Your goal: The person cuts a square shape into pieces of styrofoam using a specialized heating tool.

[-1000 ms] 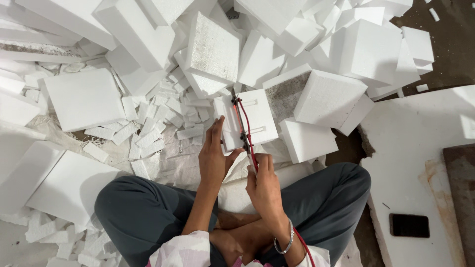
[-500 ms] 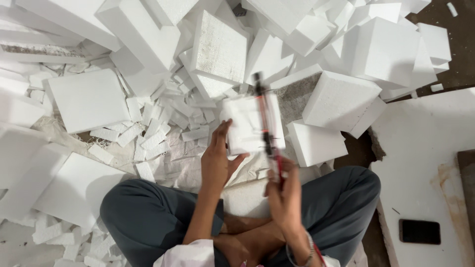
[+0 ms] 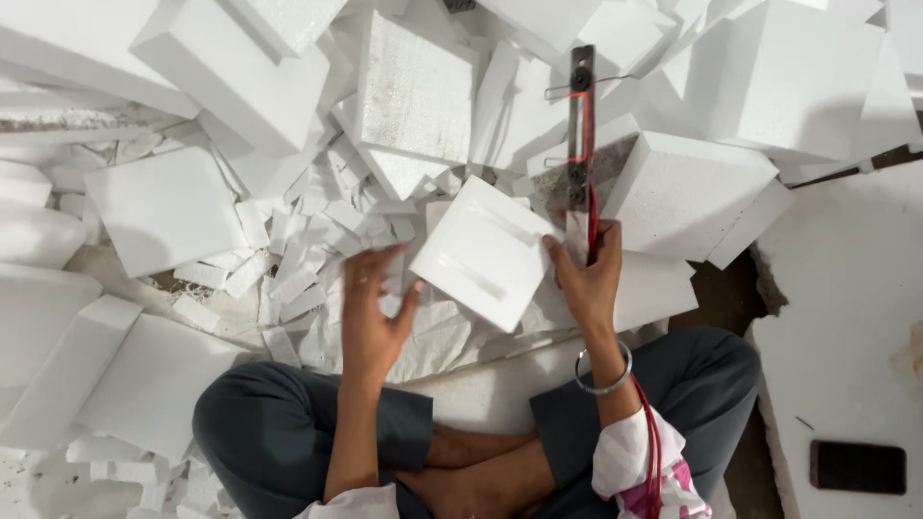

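Observation:
My right hand [image 3: 586,279] grips the lower end of a long narrow cutting tool [image 3: 580,125] with a red wire along it, which points away from me. The thumb of that hand presses the right edge of a flat square white foam piece [image 3: 486,255] with a shallow groove, tilted like a diamond. My left hand [image 3: 373,312] is open with fingers spread, just left of the foam piece, its thumb close to the piece's left corner. I sit cross-legged in dark trousers [image 3: 288,432]; a metal bangle [image 3: 604,380] circles my right wrist.
Large white foam blocks [image 3: 687,187] and slabs [image 3: 163,207] lie all around. Several small foam offcuts [image 3: 288,269] are heaped ahead on the left. A dark phone [image 3: 858,466] lies on a big white slab [image 3: 846,317] at the right.
My left hand has let go of the foam piece and opened. The foam piece has tilted and come closer. My right hand and the tool shifted right, with the tool pointing farther away.

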